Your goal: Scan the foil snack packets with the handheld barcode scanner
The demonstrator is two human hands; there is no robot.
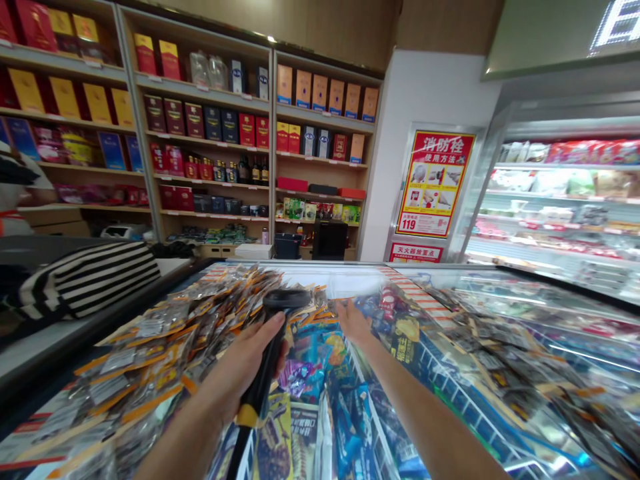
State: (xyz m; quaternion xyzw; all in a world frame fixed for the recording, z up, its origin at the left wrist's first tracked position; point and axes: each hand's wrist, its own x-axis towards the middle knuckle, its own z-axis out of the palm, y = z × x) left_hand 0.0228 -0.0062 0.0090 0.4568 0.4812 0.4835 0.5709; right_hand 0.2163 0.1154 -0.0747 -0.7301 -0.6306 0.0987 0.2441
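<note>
My left hand (255,360) is wrapped round the handle of a black barcode scanner (265,373) with a yellow band. The scanner's wide head points away from me over the freezer. Stretched forward, my right hand (354,321) has its fingers closed at the lower edge of a clear plastic packet (353,285), which is blurred. Below both hands is a chest freezer with a glass top. Many flat packets (165,340) with orange edges lie spread over its left side. Under the glass, blue ice cream packages (347,420) sit in white wire baskets (380,440).
More flat packets (520,367) lie on the right side of the glass. A striped cloth (95,280) rests at the left. Beyond stand shelves (210,100) of boxed goods, a red fire-hydrant poster (435,183) and a lit display fridge (565,200).
</note>
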